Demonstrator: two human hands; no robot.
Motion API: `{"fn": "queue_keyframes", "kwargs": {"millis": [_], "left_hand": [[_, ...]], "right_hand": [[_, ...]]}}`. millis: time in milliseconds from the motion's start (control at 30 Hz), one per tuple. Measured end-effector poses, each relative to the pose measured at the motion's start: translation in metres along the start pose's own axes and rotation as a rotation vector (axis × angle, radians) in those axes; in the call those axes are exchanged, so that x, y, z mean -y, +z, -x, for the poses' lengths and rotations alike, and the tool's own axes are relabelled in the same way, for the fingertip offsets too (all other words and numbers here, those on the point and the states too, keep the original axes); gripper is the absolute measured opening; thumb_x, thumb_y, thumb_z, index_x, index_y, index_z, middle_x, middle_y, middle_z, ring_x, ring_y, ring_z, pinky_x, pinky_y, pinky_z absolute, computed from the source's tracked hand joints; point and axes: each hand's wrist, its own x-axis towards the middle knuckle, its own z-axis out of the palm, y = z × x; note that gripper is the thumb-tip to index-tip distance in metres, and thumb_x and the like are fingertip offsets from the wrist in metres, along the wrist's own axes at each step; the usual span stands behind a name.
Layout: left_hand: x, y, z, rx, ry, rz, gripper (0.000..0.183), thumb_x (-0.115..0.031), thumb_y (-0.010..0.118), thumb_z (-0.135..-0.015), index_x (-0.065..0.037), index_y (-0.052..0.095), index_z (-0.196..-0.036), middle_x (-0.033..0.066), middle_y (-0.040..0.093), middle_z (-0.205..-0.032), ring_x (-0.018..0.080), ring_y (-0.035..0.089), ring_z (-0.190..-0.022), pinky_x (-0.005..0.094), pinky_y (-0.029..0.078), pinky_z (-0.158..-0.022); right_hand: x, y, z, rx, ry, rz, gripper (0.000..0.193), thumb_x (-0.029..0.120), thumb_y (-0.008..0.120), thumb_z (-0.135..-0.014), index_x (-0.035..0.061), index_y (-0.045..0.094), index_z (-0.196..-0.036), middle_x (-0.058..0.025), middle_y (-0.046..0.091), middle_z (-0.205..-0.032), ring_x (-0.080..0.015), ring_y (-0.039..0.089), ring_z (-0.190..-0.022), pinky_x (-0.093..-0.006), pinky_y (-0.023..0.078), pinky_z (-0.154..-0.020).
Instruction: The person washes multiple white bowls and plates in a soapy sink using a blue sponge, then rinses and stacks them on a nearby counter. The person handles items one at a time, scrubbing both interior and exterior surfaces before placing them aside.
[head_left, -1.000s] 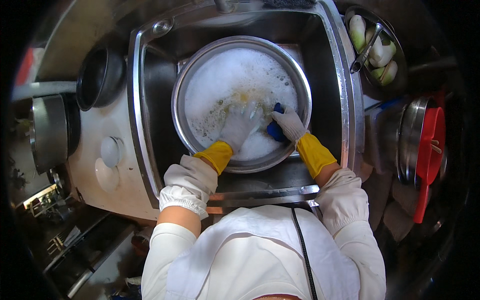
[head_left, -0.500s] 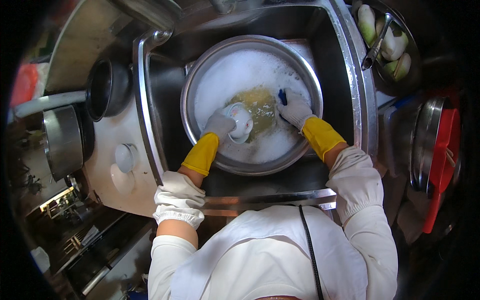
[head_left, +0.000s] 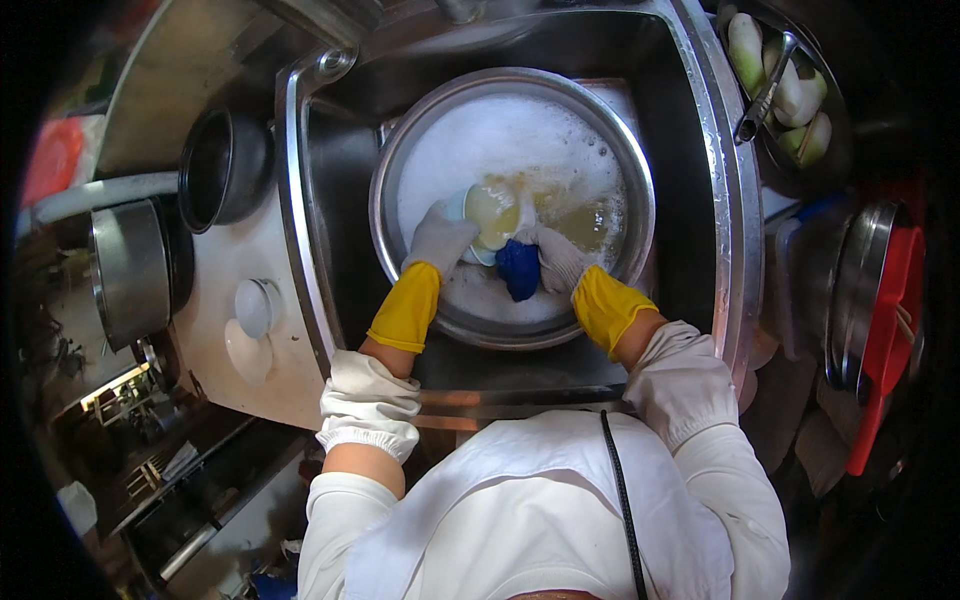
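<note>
A wide metal basin point(head_left: 384, 215) of foamy water stands in the steel sink. Over the suds, my left hand point(head_left: 441, 240), in a pale glove with a yellow cuff, grips a light bowl point(head_left: 470, 205) by its left side. The bowl is tipped, and its inside looks wet with yellowish water. My right hand point(head_left: 552, 258), gloved the same way, is closed on a dark blue cloth or scrubber point(head_left: 518, 270) right beside the bowl's lower right rim. Its exact kind I cannot make out. The right fingertips are partly hidden near the bowl.
On the left counter point(head_left: 215, 290) sit a small white bowl point(head_left: 257, 305), a pale dish point(head_left: 247, 350), a black pot point(head_left: 222, 170) and a steel pot point(head_left: 130, 270). To the right are a bowl of green-white vegetables point(head_left: 800, 100) with a metal-handled tool, and a red strainer point(head_left: 890, 310).
My right hand has come left from the basin's right side to the bowl, bringing the blue thing out of the suds. My left hand has turned the bowl so its inside shows.
</note>
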Motion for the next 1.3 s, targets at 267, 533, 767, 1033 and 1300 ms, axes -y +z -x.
{"fn": "queue_keyframes", "kwargs": {"millis": [267, 533, 767, 1033, 1300], "left_hand": [[0.013, -0.027, 0.012, -0.068, -0.147, 0.225, 0.058, -0.01, 0.058, -0.082, 0.007, 0.058, -0.138, 0.0218, 0.066, -0.124, 0.0336, 0.063, -0.118, 0.0382, 0.048, -0.103], [0.074, 0.019, 0.013, 0.05, 0.114, 0.122, 0.071, -0.039, 0.064, -0.097, -0.003, 0.045, -0.155, 0.0204, 0.052, -0.15, 0.0326, 0.055, -0.133, 0.0379, 0.043, -0.114], [0.041, 0.033, 0.021, -0.097, 0.173, -0.01, 0.042, -0.025, 0.044, -0.108, -0.002, 0.057, -0.141, 0.0211, 0.06, -0.141, 0.0348, 0.056, -0.132, 0.0398, 0.042, -0.115], [0.005, 0.027, 0.035, -0.129, -0.151, 0.132, 0.039, -0.021, 0.054, -0.101, -0.003, 0.063, -0.135, 0.0243, 0.065, -0.133, 0.037, 0.063, -0.122, 0.0427, 0.048, -0.109], [0.025, -0.007, 0.021, 0.074, 0.677, -0.359, 0.034, -0.017, 0.047, -0.106, -0.004, 0.066, -0.131, 0.0203, 0.068, -0.129, 0.0317, 0.066, -0.119, 0.0387, 0.049, -0.107]], "right_hand": [[0.04, -0.03, -0.032, -0.521, -0.877, 1.17, 0.046, 0.01, 0.061, -0.09, 0.0072, 0.062, -0.136, -0.0194, 0.072, -0.109, -0.0335, 0.071, -0.095, -0.0423, 0.059, -0.089], [0.022, -0.021, -0.012, -0.098, -0.275, 0.054, 0.043, 0.009, 0.058, -0.095, -0.0092, 0.057, -0.134, -0.0189, 0.073, -0.112, -0.0334, 0.072, -0.102, -0.0385, 0.055, -0.097], [-0.011, 0.051, 0.045, 0.318, -0.846, 1.426, 0.05, 0.013, 0.067, -0.09, 0.0048, 0.059, -0.139, -0.0229, 0.062, -0.14, -0.038, 0.056, -0.134, -0.047, 0.042, -0.115], [-0.032, 0.05, 0.036, 0.226, -0.823, 1.299, 0.053, 0.013, 0.079, -0.083, 0.0041, 0.064, -0.133, -0.0222, 0.068, -0.13, -0.04, 0.063, -0.122, -0.0442, 0.048, -0.108], [-0.012, 0.045, 0.058, 0.33, -0.878, 2.342, 0.052, 0.016, 0.075, -0.078, 0.0148, 0.069, -0.13, -0.009, 0.064, -0.141, -0.0336, 0.057, -0.133, -0.0467, 0.044, -0.111]]}}
